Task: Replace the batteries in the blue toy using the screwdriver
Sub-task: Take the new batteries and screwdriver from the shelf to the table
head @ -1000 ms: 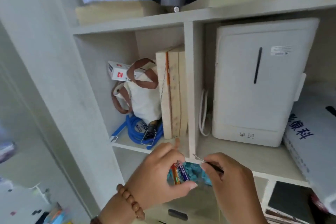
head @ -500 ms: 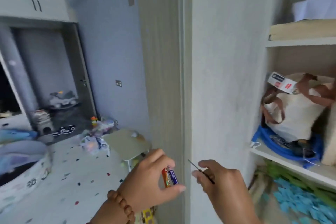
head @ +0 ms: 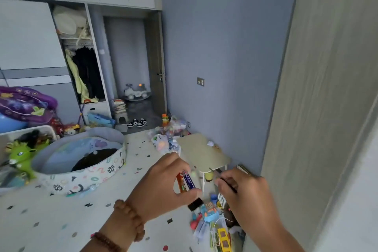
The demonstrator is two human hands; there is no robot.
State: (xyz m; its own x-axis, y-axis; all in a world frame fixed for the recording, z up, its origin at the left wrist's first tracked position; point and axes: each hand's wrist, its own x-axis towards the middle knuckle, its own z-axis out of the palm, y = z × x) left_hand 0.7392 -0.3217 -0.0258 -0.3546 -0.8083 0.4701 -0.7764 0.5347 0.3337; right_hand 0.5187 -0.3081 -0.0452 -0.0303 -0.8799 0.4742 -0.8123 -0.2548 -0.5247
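My left hand [head: 163, 186] pinches two batteries [head: 185, 181], one orange and one blue, between thumb and fingers. My right hand [head: 247, 198] grips a thin screwdriver [head: 222, 179], its metal tip pointing up and left. Both hands are held in front of me above the floor. A blue toy [head: 208, 211] shaped like a small cash register lies on the floor below, between the two hands.
A small beige table [head: 202, 152] stands by the blue wall, with scattered toys [head: 219, 233] on the floor beneath and beside it. A round padded play pit [head: 81, 170] sits at left. A cabinet side panel [head: 319, 108] rises at right.
My view has swung left, away from the shelf unit toward the room. Both hands keep the batteries and the screwdriver; the floor toys and the small table have come into sight.
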